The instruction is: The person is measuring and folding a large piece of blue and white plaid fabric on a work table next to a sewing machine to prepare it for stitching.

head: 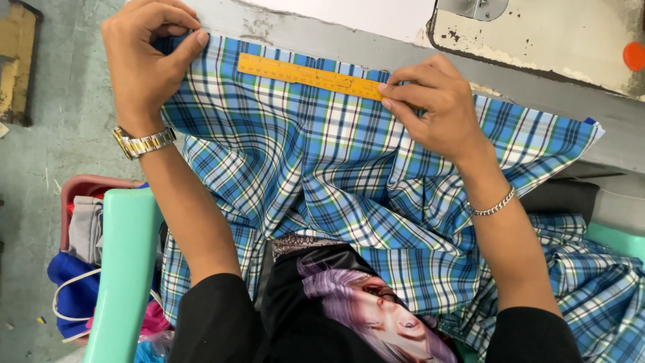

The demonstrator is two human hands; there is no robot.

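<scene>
Here, a wide blue plaid cloth [322, 161] is spreading across the grey table [537, 101] and spilling down over the person's lap, bunching into folds towards the lower right. Its top edge is lying along the table, close to the worn cream base of a machine [537, 40] at the upper right. A mint-green plastic chair arm [127, 269] is showing at the lower left, and beside it a red basket [87, 185] is holding grey and blue clothes.

The left hand [144, 60] is sitting at the cloth's top left corner. Its fingers are curling in and the thumb is pressing against the forefinger, pinching the cloth's edge. The right hand [437, 107] is resting on the cloth further right, fingers bent and close together, the fingertips [384, 95] pressing on the right end of the ruler and pinning it flat against the cloth.

The yellow ruler [309, 75] is lying on the cloth just below its top edge, running between the two hands, slightly slanted down to the right. Its left end is lying free, a little apart from the left hand.

A gold and silver watch [142, 142] is circling the left wrist, and a thin silver chain bracelet [492, 207] is hanging on the right one. An orange cap [633, 56] is lying at the far right edge.
</scene>
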